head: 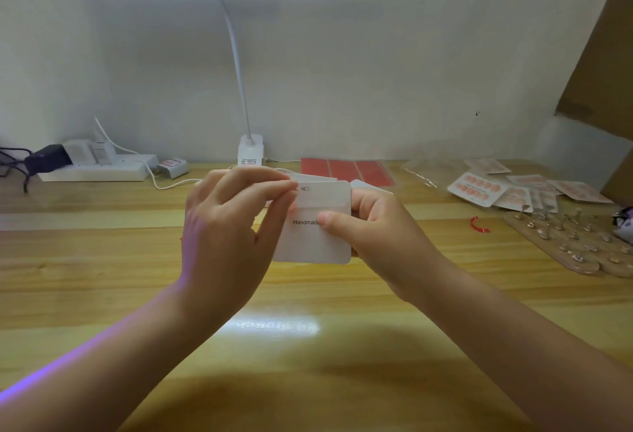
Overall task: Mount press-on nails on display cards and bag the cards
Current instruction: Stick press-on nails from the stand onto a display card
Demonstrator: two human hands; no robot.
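Already, some of the work looks done. Far off on the right side of the pale wooden desk [102,260], a few finished white cards with pink nails stuck on them [476,188] are seen, and some of them seem to be tucked inside clear plastic bags [428,169]. Just beside them, a tan wooden board with little nail stands [565,243] is set down, and small nails can still be seen on it, so more nails are probably left to be put on cards. At the back of the desk, red sheets of sticky tape [346,171] are laid flat, and a small red curl of peeled strip [479,225] is left lying on the wood.

A small stack of blank white cards with rounded corners [318,240] is held up over the middle of the desk, between both hands. The word "Handmade" is printed on the front card. No nails are seen on it yet, so this card is judged to be at its very start.

The stack is gripped by the right hand [383,229] from the right side, with the thumb pressed on the front card. The top left corner is pinched by the fingertips of the left hand [226,226], as if one card is being picked from the stack. More cards are peeking out behind the front one.
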